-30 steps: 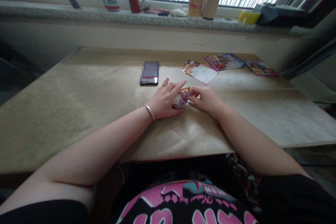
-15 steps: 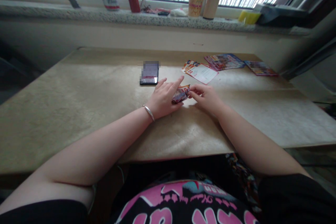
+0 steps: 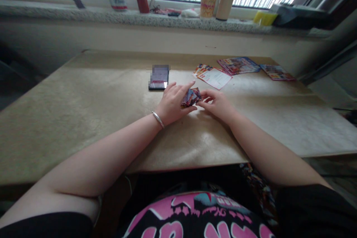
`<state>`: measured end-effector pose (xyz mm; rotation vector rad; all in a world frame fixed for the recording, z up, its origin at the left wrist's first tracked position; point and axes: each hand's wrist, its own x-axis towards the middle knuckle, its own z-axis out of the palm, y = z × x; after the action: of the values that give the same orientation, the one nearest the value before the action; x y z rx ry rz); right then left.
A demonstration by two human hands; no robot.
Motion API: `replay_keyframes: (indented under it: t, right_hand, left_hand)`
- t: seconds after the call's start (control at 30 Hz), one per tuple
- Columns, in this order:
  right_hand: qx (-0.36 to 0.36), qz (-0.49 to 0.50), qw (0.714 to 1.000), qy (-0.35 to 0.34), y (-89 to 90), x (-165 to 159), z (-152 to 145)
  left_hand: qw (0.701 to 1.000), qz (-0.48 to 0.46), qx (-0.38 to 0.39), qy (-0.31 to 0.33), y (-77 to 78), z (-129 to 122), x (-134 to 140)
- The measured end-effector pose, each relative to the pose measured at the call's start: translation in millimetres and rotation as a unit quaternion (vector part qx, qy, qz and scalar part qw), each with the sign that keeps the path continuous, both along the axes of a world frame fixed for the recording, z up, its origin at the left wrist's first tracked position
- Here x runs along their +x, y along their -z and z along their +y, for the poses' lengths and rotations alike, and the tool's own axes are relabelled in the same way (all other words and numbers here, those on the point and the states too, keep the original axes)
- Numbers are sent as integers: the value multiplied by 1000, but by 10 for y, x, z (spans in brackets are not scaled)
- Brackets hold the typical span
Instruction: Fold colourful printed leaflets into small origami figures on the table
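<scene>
Since a second ago our left hand [image 3: 173,105] and right hand [image 3: 219,105] tilted the small printed packet [image 3: 190,97] upward; both grips pinch it, unopened yet, above the surface [image 3: 83,111].

Your folded paper piece [image 3: 191,97]: turned from pale face to darker printed face, now tilted up between your left hand [image 3: 174,105] and right hand [image 3: 219,105], pinched closer.

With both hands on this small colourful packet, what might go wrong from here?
1. The small packet is pinched only at its edges between the left hand and right hand; it may slip or tear suddenly.
2. The phone lies just beyond the left hand and could get knocked.
</scene>
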<state>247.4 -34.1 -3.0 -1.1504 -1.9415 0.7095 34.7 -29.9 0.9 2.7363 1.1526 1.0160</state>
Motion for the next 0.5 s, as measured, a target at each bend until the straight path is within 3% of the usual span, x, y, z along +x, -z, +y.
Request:
replay_keyframes:
  t: [0.3,0.5]
  right_hand:
    - [22,16,999,29,-20,18,9]
    - [50,63,997,9,-26,9,8]
  left_hand:
    - [1000,-8,-2,1,-9,-12,-13]
    - [999,-45,21,-4,14,17,-20]
